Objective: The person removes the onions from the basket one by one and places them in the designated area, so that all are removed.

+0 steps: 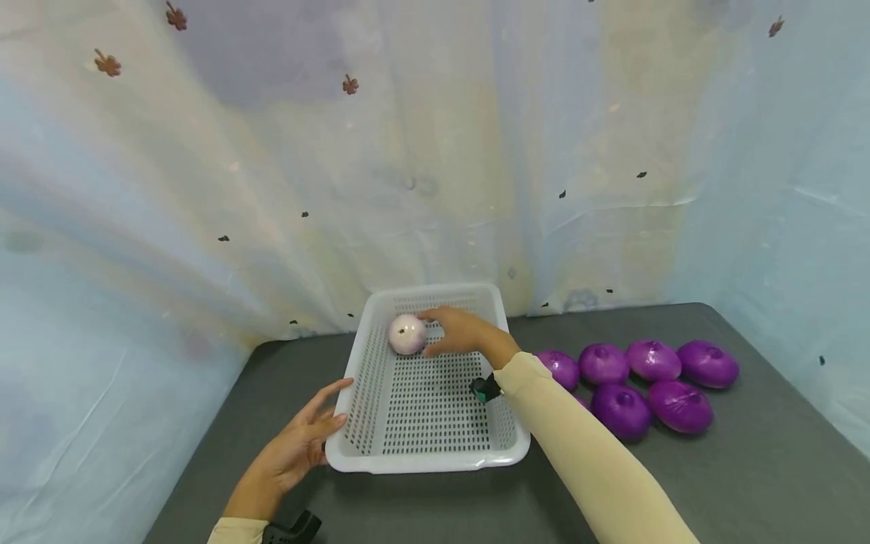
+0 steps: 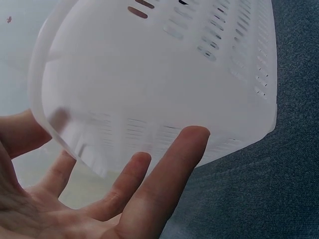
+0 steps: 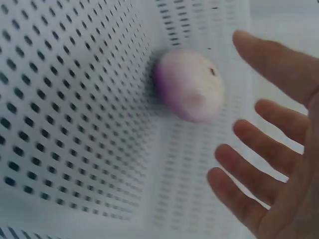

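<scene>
A white perforated plastic basket (image 1: 435,462) sits on the dark table in the head view. My left hand (image 1: 295,449) is at its near left corner, thumb by the rim and the other fingers (image 2: 167,184) against the outer wall. Inside, toward the far left, lies a pale onion (image 1: 407,335) with a purple tint; the right wrist view shows the onion (image 3: 189,85) purple on one side. Just right of it, my right hand (image 1: 462,331) reaches into the basket. Its fingers (image 3: 266,149) are spread, apart from the onion, and hold nothing.
Several glossy purple onions (image 1: 653,360) lie grouped on the grey table (image 1: 768,453) right of the basket, some partly hidden by the right forearm. A patterned pale curtain (image 1: 435,189) hangs behind the table and along both sides.
</scene>
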### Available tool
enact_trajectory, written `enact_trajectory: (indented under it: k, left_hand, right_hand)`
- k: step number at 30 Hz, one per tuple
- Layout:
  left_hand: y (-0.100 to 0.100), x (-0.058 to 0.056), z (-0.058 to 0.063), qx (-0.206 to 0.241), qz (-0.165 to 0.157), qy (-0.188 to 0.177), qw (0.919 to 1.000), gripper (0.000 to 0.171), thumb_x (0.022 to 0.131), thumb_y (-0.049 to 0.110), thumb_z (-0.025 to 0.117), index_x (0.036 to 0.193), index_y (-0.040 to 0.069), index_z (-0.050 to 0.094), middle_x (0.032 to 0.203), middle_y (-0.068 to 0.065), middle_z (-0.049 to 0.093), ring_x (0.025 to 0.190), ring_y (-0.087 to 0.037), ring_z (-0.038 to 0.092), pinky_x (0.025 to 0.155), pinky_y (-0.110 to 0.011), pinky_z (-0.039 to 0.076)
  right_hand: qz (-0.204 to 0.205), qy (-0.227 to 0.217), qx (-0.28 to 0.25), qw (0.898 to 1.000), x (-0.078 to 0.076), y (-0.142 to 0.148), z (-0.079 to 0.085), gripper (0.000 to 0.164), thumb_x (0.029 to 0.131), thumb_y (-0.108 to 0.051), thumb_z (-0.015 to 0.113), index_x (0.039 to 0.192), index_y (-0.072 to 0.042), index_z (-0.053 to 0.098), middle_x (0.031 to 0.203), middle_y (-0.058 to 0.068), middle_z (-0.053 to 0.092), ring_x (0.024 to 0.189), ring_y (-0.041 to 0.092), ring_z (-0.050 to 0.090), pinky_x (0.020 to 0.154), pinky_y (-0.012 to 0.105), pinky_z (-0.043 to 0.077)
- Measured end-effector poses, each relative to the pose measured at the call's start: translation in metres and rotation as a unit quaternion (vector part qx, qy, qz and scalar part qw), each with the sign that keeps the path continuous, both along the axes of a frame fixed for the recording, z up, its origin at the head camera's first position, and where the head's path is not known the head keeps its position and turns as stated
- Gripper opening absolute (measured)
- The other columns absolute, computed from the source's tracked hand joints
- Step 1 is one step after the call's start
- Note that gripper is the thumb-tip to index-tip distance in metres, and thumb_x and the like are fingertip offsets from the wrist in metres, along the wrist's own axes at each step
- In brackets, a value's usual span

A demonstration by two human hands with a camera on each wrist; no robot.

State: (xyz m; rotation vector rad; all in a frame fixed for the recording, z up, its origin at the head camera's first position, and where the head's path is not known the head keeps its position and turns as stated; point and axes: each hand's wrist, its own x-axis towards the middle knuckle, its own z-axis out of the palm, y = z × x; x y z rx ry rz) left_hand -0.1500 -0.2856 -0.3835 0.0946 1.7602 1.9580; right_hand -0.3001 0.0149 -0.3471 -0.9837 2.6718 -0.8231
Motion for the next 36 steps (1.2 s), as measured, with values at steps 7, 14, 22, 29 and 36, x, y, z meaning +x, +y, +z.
enact_trajectory:
  k: [7, 14, 22, 29, 36]
  left_hand:
    - [-0.001, 0.0, 0.0, -0.01, 0.015, -0.011, 0.9998, 0.064, 0.099, 0.016, 0.051, 0.151, 0.034, 0.018, 0.134, -0.004, 0.048, 0.112, -0.027, 0.062, 0.079, -0.05, 0.055]
    - [-0.006, 0.003, 0.0, -0.004, 0.009, -0.01, 0.9999, 0.064, 0.1, 0.016, 0.049, 0.151, 0.033, 0.016, 0.133, -0.001, 0.05, 0.113, -0.026, 0.062, 0.079, -0.048, 0.056]
    - [-0.012, 0.006, 0.003, -0.005, 0.012, -0.007, 0.9999, 0.062, 0.1, 0.015, 0.048, 0.151, 0.033, 0.017, 0.131, 0.002, 0.052, 0.112, -0.022, 0.062, 0.079, -0.046, 0.056]
    - [-0.012, 0.006, 0.003, -0.002, 0.003, -0.01, 0.9999, 0.063, 0.101, 0.016, 0.046, 0.152, 0.033, 0.013, 0.134, 0.002, 0.05, 0.116, -0.024, 0.06, 0.081, -0.046, 0.056]
    - [-0.011, 0.005, 0.004, -0.005, 0.0, -0.007, 1.0, 0.064, 0.101, 0.016, 0.046, 0.152, 0.033, 0.012, 0.136, 0.0, 0.047, 0.118, -0.026, 0.059, 0.081, -0.047, 0.056]
  right_hand:
    - [-0.04, 0.005, -0.011, 0.999, -0.01, -0.018, -0.016, 0.076, 0.082, -0.034, 0.075, 0.146, -0.014, 0.039, 0.149, 0.007, 0.041, 0.14, 0.026, 0.036, 0.115, 0.045, 0.03]
    - [-0.051, 0.039, 0.057, 0.996, -0.012, -0.033, -0.021, 0.079, 0.081, -0.035, 0.076, 0.147, -0.019, 0.035, 0.154, 0.003, 0.032, 0.143, 0.026, 0.03, 0.115, 0.045, 0.029]
    - [-0.038, 0.024, 0.081, 0.996, -0.01, -0.048, -0.023, 0.087, 0.079, -0.034, 0.077, 0.15, -0.023, 0.028, 0.158, -0.003, 0.026, 0.146, 0.021, 0.025, 0.119, 0.041, 0.022]
    - [-0.018, 0.036, 0.088, 0.995, -0.01, -0.053, -0.027, 0.089, 0.077, -0.038, 0.079, 0.149, -0.024, 0.03, 0.152, -0.002, 0.031, 0.142, 0.02, 0.031, 0.114, 0.043, 0.032]
    - [0.001, 0.019, 0.063, 0.998, -0.01, -0.057, -0.028, 0.084, 0.071, -0.036, 0.083, 0.143, -0.024, 0.04, 0.146, -0.004, 0.039, 0.135, 0.018, 0.041, 0.11, 0.041, 0.037]
